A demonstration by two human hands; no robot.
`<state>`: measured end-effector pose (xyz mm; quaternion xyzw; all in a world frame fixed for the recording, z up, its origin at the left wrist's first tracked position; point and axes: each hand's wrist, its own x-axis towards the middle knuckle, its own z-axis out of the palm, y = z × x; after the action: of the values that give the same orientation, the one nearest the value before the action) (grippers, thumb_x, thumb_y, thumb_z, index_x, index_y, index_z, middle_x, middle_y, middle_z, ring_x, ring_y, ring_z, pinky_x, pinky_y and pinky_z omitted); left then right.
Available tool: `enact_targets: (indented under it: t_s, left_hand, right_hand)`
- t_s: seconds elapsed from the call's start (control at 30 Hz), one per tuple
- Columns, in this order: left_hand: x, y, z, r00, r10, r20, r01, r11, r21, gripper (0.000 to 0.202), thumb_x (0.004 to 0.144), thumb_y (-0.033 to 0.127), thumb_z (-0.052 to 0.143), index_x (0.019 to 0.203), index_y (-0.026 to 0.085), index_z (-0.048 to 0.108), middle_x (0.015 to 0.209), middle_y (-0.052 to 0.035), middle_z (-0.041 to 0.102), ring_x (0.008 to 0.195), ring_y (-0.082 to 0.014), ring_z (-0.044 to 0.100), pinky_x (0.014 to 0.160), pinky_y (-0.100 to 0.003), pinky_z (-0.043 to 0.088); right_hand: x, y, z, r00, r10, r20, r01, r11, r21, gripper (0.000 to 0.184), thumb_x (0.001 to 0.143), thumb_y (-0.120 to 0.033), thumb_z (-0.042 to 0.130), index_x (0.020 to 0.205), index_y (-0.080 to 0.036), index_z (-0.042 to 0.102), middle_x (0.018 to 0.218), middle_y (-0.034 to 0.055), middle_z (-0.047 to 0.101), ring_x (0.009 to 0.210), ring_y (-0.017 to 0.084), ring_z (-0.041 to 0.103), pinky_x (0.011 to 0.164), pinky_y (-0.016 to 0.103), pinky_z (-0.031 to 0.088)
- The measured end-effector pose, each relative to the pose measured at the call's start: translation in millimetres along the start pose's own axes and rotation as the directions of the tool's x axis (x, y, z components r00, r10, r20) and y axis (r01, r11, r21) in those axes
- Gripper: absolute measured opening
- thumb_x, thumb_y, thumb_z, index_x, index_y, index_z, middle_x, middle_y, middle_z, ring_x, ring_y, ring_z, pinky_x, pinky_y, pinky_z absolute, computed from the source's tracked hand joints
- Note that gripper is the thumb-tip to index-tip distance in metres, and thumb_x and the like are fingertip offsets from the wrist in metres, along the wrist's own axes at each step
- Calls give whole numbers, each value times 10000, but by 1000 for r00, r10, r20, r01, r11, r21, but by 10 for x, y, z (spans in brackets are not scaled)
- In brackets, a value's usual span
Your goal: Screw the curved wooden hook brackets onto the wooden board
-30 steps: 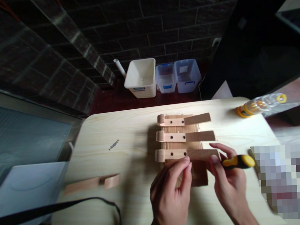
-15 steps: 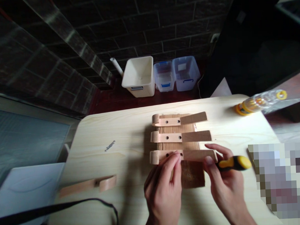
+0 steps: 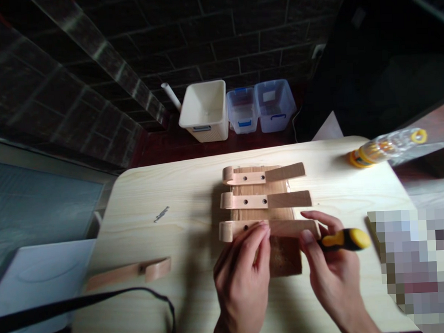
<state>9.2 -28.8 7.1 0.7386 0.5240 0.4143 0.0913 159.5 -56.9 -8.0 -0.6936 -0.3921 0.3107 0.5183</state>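
Note:
Three curled wooden hooks lie side by side across a brown wooden block: the far hook, the middle hook and the near hook. Dark screw holes show in each. Over the near hook's right hole, my left hand has thumb and fingertips pinched together; whatever they hold is hidden. My right hand is closed round a screwdriver with a yellow and black handle, its shaft out of sight. The right thumb rests at the near hook's right end.
Several small screws lie left on the table. Another wooden hook is nearer me, beside a black strap. A clear bottle-shaped container with yellow ends stands back right. Plastic bins stand beyond the table.
My left fingertips have shifted slightly right and now cover the near hook's right hole. My right hand keeps the screwdriver in the same place. The view has tilted a little.

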Motion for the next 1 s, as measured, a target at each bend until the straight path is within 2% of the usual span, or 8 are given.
enact_targets:
  t_s: [0.2,0.5,0.7,1.0]
  left_hand:
    - [-10,-3,2,1000,3,12,-3,1000,9,289,930,34,781,1173,189,770,1066,-49,860,952,-173,831,947,-257,666]
    - [14,18,21,1000,-19,16,19,1000,-6,238,951,56,763,1144,194,784,1044,-54,854,939,-170,825,922,-252,667]
    - [20,30,2,1000,-28,13,27,998,65,217,954,94,781,1148,192,781,980,-51,853,904,-173,831,937,-256,669]
    - [29,7,12,1000,-15,15,15,999,-42,254,945,32,753,1126,208,770,1041,-32,849,954,-151,819,929,-241,666]
  right_hand:
    - [-1,-55,1,1000,-20,21,20,1000,16,281,995,-426,705,1228,-270,687,946,8,678,645,133,549,582,266,481]
    - [19,-85,-15,1000,-10,24,11,1000,-12,290,986,-436,705,1206,-247,690,798,-28,600,563,126,472,510,263,414]
    - [25,-84,-16,1000,-19,21,19,1000,-22,293,992,-456,699,1192,-242,700,833,-10,636,544,122,456,486,268,390]
    - [26,-44,-19,997,-70,16,71,995,-66,257,1003,-443,689,1188,-266,710,1020,28,723,680,153,581,621,294,483]
